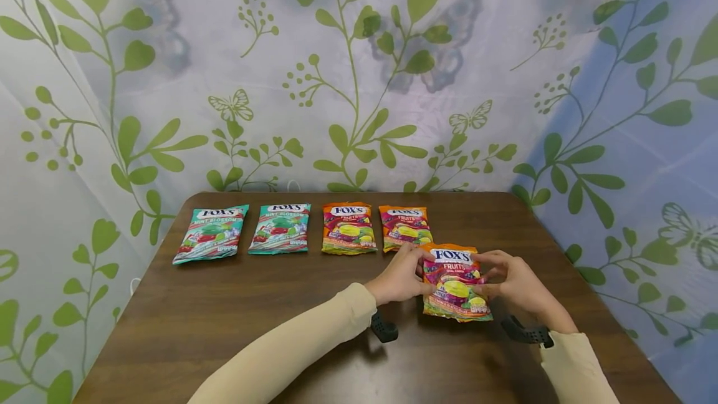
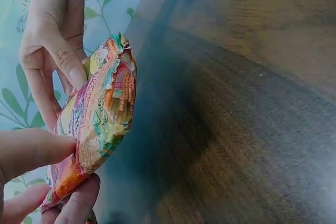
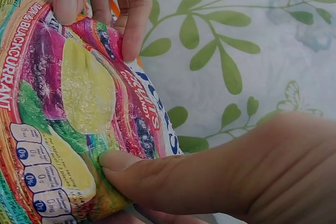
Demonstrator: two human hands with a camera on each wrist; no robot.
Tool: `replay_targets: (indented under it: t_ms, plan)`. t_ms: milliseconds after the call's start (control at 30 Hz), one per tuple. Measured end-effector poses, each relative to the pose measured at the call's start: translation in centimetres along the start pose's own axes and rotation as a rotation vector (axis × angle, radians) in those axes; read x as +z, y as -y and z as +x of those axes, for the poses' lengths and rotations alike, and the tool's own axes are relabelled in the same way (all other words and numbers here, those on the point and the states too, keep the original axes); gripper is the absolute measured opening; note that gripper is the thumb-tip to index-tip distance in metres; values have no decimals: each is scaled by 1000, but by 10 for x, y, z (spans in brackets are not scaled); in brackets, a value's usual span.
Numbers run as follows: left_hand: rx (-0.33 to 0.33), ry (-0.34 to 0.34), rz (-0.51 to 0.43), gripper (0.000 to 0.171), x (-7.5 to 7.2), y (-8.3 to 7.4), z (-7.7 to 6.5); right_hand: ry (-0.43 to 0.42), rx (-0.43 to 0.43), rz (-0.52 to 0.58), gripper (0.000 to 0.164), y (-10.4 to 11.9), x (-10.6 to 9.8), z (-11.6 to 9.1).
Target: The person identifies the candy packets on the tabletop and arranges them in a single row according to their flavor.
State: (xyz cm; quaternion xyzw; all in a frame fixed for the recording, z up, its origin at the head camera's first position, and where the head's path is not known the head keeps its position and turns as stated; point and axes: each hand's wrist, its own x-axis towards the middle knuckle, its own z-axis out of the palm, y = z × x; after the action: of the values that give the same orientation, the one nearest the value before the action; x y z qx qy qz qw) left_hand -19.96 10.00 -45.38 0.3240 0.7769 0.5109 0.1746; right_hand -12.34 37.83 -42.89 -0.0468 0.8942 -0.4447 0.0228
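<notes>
Both hands hold one orange and purple Fox's Fruits candy bag (image 1: 453,282) at the right of the table, its printed front facing up. My left hand (image 1: 399,276) grips the left side, and my right hand (image 1: 516,282) the right side. From the left wrist, the bag (image 2: 105,103) appears edge-on, raised over the tabletop, with fingers on both faces. The right wrist view has the right thumb (image 3: 157,182) pressing the front of the bag (image 3: 89,87) near its nutrition panel; the other fingers are mostly hidden beneath.
Along the back of the brown table (image 1: 269,329) lie two green Mint Blossom bags (image 1: 212,234) (image 1: 279,229) at the left and two orange Fruits bags (image 1: 349,229) (image 1: 405,227) nearer the middle. A leaf-patterned curtain (image 1: 359,80) hangs behind the table.
</notes>
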Motion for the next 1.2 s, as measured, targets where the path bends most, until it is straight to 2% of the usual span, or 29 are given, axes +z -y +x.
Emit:
replay_targets:
  t_ms: [367,767,800,833,967,1033,1067,1200]
  plan:
    - [10,-6,53,55,-1,-1,20,-13,20,12,69,-8,-10,11]
    - [0,-28,115,55,-4,-2,45,-14,-8,-60,68,-7,-25,31]
    - [2,-30,125,55,-3,-1,48,-14,-4,-64,67,-8,-26,32]
    - [19,-45,158,57,1,8,56,-15,3,-63,68,-9,-26,34]
    - [24,-55,212,57,5,16,69,-16,14,-76,68,-13,-30,39]
    - [13,-61,224,58,8,14,73,-16,25,-82,69,-14,-32,43]
    - [-7,-52,204,56,5,4,69,-14,29,-85,69,-14,-34,44]
    - [-39,-64,191,57,9,-8,71,-1,50,-88,70,-17,-39,51]
